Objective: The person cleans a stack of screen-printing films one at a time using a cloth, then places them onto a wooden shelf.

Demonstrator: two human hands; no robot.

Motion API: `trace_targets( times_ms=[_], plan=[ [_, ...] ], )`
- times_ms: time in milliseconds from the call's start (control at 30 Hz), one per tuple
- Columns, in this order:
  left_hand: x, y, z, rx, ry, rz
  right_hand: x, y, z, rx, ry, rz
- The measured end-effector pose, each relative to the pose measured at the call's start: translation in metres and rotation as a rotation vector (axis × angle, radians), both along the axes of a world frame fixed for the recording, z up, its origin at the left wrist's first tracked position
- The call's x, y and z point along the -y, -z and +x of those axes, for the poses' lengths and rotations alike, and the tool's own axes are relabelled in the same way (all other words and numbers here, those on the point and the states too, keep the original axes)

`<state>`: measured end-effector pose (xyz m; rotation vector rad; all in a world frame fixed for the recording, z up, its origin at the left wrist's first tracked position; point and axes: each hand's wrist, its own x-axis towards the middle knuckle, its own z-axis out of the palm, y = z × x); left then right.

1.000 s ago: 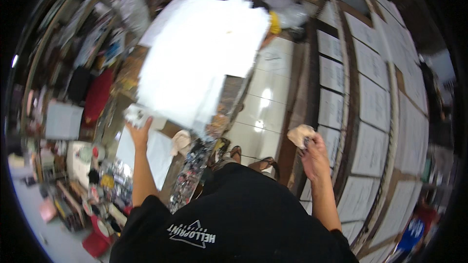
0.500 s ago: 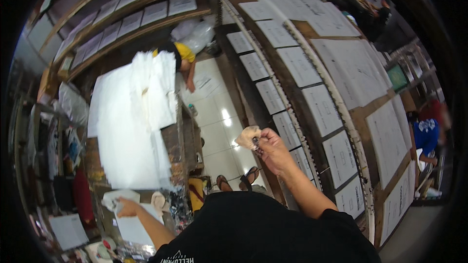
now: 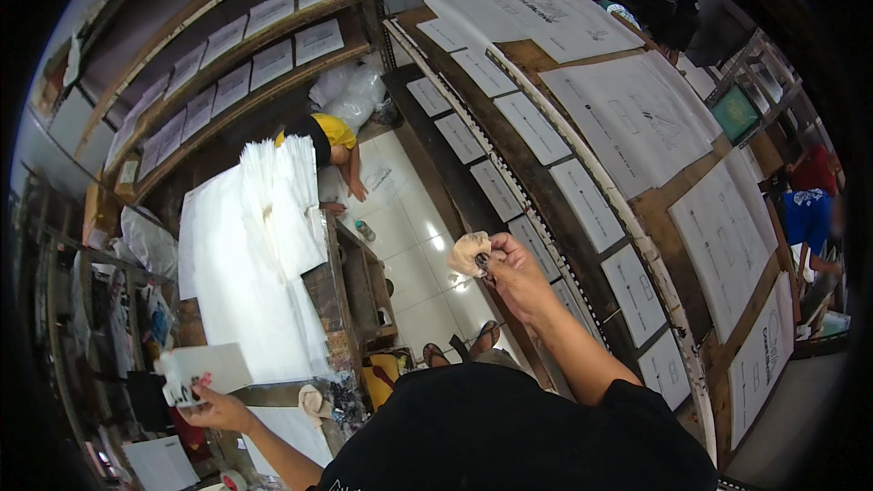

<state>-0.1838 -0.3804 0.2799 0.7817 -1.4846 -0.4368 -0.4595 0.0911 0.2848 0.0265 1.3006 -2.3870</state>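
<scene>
My left hand (image 3: 216, 411), at the lower left, is closed on a whitish, box-shaped thing (image 3: 205, 373) with reddish and dark marks; its exact kind is unclear. It is held up beside the near end of a stack of white sheets (image 3: 259, 300). Out in front of me, my right hand (image 3: 520, 282) pinches a crumpled beige rag (image 3: 470, 255) with a dark stain or dark bit near the fingertips. A second beige cloth (image 3: 315, 403) lies on the work table near my left forearm, by a white sheet (image 3: 289, 436).
Racks with printed sheets (image 3: 627, 118) rise along my right. Shelves (image 3: 264, 64) with more sheets stand at the far left. A person in a yellow top (image 3: 336, 132) crouches beyond the table, near a small bottle (image 3: 365, 230) on the tiled floor (image 3: 409, 273). Other people are at the far right.
My left hand has lifted the whitish thing off the table area and moved it leftward. My right hand still holds the rag. The view has shifted slightly.
</scene>
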Motion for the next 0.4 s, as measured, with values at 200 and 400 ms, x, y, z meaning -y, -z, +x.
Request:
trace_targets(
  times_ms=[200,400],
  plan=[
    [-0.079,-0.024,-0.123,0.054,0.663,0.138,0.005,-0.029,-0.027,-0.039,0.043,-0.050],
    [-0.165,-0.053,-0.210,0.267,1.107,0.174,-0.012,-0.032,-0.050,-0.130,0.040,0.011]
  ],
)
